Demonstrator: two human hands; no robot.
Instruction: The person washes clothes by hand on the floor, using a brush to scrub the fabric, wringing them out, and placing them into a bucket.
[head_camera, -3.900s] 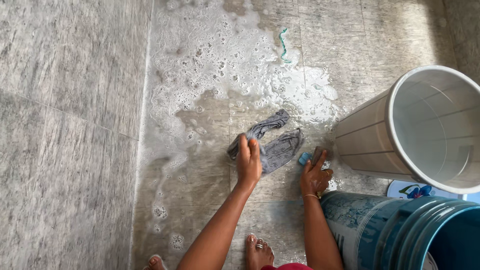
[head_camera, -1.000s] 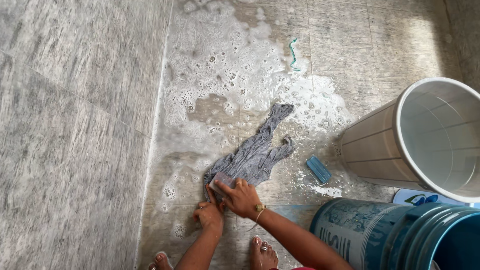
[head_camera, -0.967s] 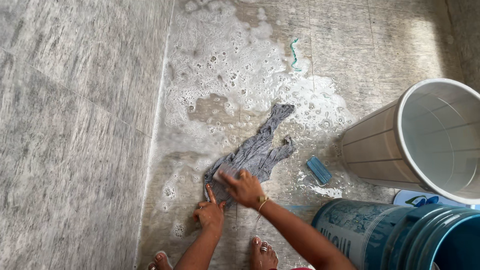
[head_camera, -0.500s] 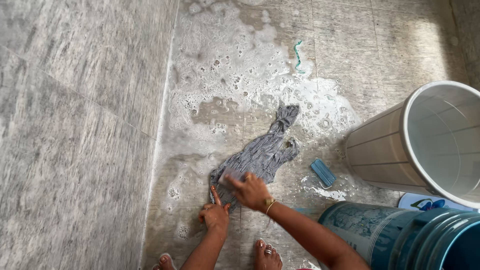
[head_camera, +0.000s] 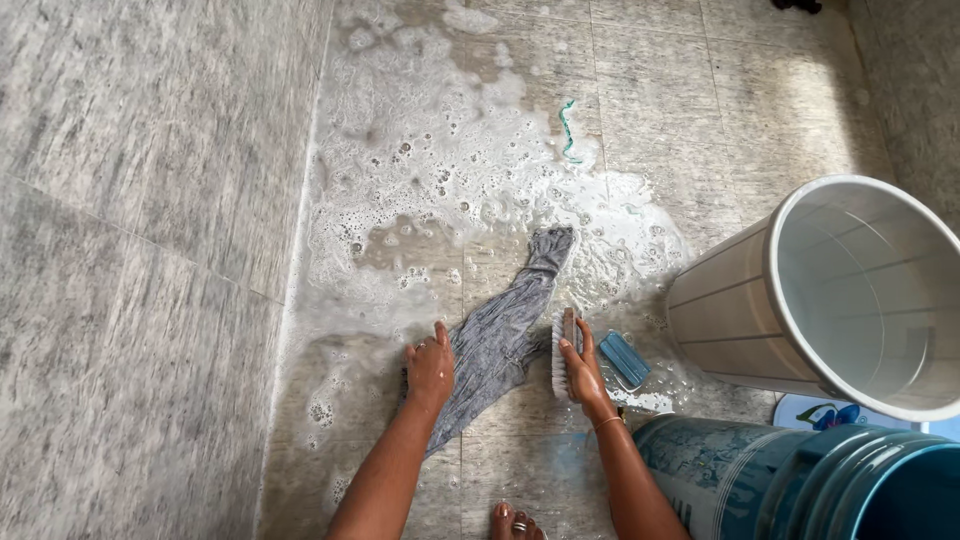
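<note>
Head view, looking down at a wet tiled floor (head_camera: 700, 90) with soap foam (head_camera: 440, 150) spread across its middle. 1 grey cloth (head_camera: 500, 335) lies stretched out flat on the floor, running from the foam edge down toward the person, between the 2 hands. Left hand (head_camera: 430, 365) lies palm down with fingers spread on the cloth's left edge, pressing it against the tile; it pins rather than closes around anything. Right hand (head_camera: 583, 365) is wrapped around a scrub brush (head_camera: 563, 350), fingers curled over its back, bristles facing left and touching the cloth's right edge. Just right of the brush, a blue bar of soap (head_camera: 624, 358) lies on the floor, apart from the hand. 1 white bucket (head_camera: 730, 290) lies tipped on its side to the right, mouth facing the camera, interior showing no contents. 1 blue bucket (head_camera: 720, 460) stands at lower right, close beside the right forearm. A small green thread-like scrap (head_camera: 567, 130) rests in the foam, well apart from the cloth. 1 bare foot (head_camera: 512, 522) with a toe ring shows at the bottom edge.
</note>
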